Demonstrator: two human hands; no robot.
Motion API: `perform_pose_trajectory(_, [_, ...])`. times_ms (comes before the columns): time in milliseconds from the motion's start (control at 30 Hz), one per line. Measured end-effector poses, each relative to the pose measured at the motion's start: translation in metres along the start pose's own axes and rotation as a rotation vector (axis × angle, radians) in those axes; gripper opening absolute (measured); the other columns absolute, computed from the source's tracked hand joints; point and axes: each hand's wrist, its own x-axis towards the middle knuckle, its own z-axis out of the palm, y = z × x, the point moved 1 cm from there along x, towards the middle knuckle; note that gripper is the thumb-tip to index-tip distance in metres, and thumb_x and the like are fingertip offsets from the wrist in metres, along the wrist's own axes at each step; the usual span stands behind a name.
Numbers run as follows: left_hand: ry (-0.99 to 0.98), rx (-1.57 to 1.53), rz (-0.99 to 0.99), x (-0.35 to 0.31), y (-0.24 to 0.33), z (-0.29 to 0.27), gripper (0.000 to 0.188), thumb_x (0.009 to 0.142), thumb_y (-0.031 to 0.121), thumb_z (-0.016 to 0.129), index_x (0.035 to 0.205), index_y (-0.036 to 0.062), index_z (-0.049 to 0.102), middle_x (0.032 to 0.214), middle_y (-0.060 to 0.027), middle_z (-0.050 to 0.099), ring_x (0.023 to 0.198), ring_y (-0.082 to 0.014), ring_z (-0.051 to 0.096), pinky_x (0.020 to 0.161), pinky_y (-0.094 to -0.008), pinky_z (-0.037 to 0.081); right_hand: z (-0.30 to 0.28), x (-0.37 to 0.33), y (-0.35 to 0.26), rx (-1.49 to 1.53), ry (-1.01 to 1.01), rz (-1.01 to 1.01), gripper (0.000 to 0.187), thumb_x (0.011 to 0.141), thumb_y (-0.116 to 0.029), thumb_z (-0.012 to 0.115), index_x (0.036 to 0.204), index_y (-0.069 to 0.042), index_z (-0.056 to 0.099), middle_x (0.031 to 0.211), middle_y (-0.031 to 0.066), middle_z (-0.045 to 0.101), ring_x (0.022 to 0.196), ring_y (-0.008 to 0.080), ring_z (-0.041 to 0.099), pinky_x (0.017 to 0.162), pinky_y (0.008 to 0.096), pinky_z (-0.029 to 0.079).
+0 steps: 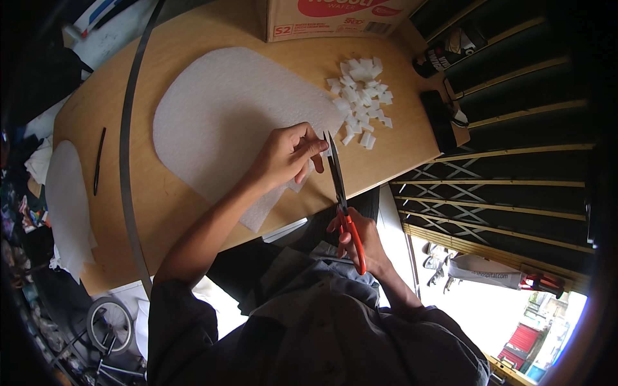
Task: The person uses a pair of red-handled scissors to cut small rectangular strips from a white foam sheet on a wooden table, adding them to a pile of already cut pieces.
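My right hand [362,241] is wrapped round the red-orange handles of a pair of scissors [340,180], their dark blades pointing up and away from me, tips slightly apart. Close beside the blades, my left hand [286,154] pinches a small piece of white foam [327,152]; whether it joins the sheet below is hidden by the fingers. Under that hand and forearm a large white foam sheet [212,96] with a rounded far end lies flat on the wooden table [187,225]. Beyond the scissors is a loose heap of small cut foam pieces [362,96].
A cardboard box [335,24] stands at the table's far edge. A black pen [100,161] and another white sheet [67,206] lie at the left, past a dark strap [129,128]. Slatted metal gate [508,183] borders the right. A bicycle wheel [111,325] shows lower left.
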Motion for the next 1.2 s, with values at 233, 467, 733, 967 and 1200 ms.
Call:
perform_pose_trajectory(233, [0.028, 0.099, 0.043, -0.002, 0.001, 0.002, 0.021, 0.102, 0.020, 0.061, 0.090, 0.0028, 0.058, 0.064, -0.0064, 0.064, 0.044, -0.0020, 0.038, 0.040, -0.0229, 0.027, 0.004, 0.002, 0.005, -0.066, 0.125, -0.057, 0.032, 0.087, -0.023, 0.076, 0.085, 0.003, 0.058, 0.069, 0.0111, 0.067, 0.058, 0.0275, 0.066, 0.055, 0.0348, 0.049])
perform_pose_trajectory(467, [0.039, 0.072, 0.009, 0.000, -0.004, 0.004, 0.020, 0.100, 0.019, 0.064, 0.091, 0.0004, 0.063, 0.065, -0.0028, 0.064, 0.054, -0.0028, 0.051, 0.048, -0.0228, 0.036, 0.002, -0.006, 0.001, -0.006, 0.199, 0.122, 0.034, 0.091, -0.028, 0.074, 0.083, 0.002, 0.060, 0.061, 0.0099, 0.063, 0.052, 0.0224, 0.063, 0.052, 0.0337, 0.047])
perform_pose_trajectory(733, [0.202, 0.318, 0.239, 0.000, -0.004, 0.007, 0.017, 0.101, 0.017, 0.060, 0.097, 0.0022, 0.065, 0.074, -0.0015, 0.066, 0.053, -0.0019, 0.048, 0.047, -0.0200, 0.037, -0.015, -0.020, 0.030, 0.085, 0.221, 0.006, 0.058, 0.089, -0.055, 0.067, 0.091, 0.001, 0.056, 0.071, 0.0118, 0.066, 0.052, 0.0192, 0.063, 0.049, 0.0305, 0.046])
perform_pose_trajectory(967, [0.302, 1.072, 0.518, 0.049, 0.022, 0.007, 0.011, 0.093, 0.011, 0.065, 0.090, 0.0006, 0.062, 0.075, -0.0134, 0.063, 0.070, -0.0309, 0.062, 0.066, -0.0389, 0.050, -0.024, -0.027, 0.053, 0.069, 0.259, -0.039, 0.057, 0.089, -0.053, 0.070, 0.091, 0.002, 0.056, 0.067, 0.0167, 0.062, 0.059, 0.0324, 0.065, 0.057, 0.0391, 0.048])
perform_pose_trajectory(1200, [0.203, 1.009, 0.502, 0.094, 0.024, -0.001, 0.009, 0.096, 0.011, 0.060, 0.099, 0.0027, 0.062, 0.094, -0.0151, 0.067, 0.086, -0.0346, 0.065, 0.075, -0.0429, 0.051, -0.030, -0.032, 0.054, 0.053, 0.302, -0.103, 0.056, 0.087, -0.050, 0.074, 0.089, 0.002, 0.055, 0.065, 0.0173, 0.059, 0.057, 0.0328, 0.061, 0.057, 0.0397, 0.047])
